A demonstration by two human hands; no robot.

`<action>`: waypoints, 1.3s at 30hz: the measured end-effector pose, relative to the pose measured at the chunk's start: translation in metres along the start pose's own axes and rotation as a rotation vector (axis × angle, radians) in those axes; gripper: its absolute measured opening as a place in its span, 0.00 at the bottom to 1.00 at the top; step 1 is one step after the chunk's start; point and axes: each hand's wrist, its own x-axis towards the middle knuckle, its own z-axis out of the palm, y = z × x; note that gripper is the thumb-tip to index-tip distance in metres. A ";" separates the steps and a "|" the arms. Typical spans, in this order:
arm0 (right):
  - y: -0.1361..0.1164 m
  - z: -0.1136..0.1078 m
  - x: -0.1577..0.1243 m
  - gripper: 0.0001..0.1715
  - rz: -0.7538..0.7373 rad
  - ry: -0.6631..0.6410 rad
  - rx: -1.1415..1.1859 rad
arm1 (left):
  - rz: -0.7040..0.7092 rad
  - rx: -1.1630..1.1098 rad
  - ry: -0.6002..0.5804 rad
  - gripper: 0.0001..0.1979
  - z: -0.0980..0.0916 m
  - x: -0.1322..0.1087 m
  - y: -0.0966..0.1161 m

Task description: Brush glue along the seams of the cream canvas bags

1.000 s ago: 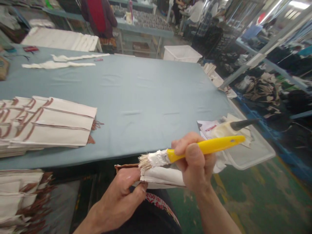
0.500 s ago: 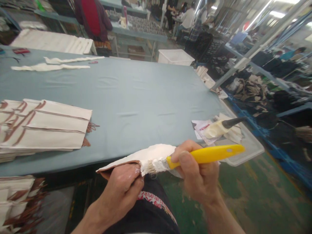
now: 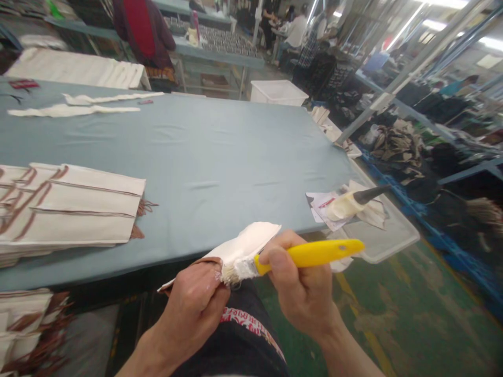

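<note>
My left hand [image 3: 198, 298] is closed on a white piece with a brown edge [image 3: 247, 238], which looks like fabric or leather, at the table's front edge. Between my right thumb and fingers is a paintbrush [image 3: 314, 255] with a yellow handle and a white-smeared ferrule. Its bristles touch the piece right beside my left fingertips. My right hand [image 3: 301, 285] is closed round the lower handle. White smears show on my left fingers. Part of the piece is hidden behind both hands.
Stacked white pieces with brown edges [image 3: 86, 204] lie on the blue-grey table [image 3: 220, 141] at left. A bottle with a black nozzle [image 3: 349, 204] rests at right by a clear plastic tray [image 3: 396, 241]. White strips [image 3: 74, 110] lie farther back. A person [image 3: 143, 31] is beyond the table.
The brush and my right hand have moved left, bringing the bristles against my left fingertips. The far end of the white piece has tilted upward. My left hand has stayed nearly in place.
</note>
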 end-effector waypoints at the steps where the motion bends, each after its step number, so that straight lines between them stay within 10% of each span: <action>1: 0.005 0.000 0.001 0.18 0.010 0.014 -0.033 | -0.002 0.007 0.006 0.17 0.000 0.000 0.000; 12: 0.009 0.010 -0.011 0.20 0.057 0.478 0.155 | -0.729 -0.663 0.048 0.13 -0.015 0.022 -0.001; 19: 0.032 0.038 -0.020 0.11 -0.096 0.294 -0.008 | -0.762 -0.766 -0.073 0.19 -0.020 0.030 0.009; 39: 0.037 0.031 -0.026 0.09 -0.119 0.463 -0.296 | -0.827 -0.854 -0.042 0.19 -0.004 0.029 0.007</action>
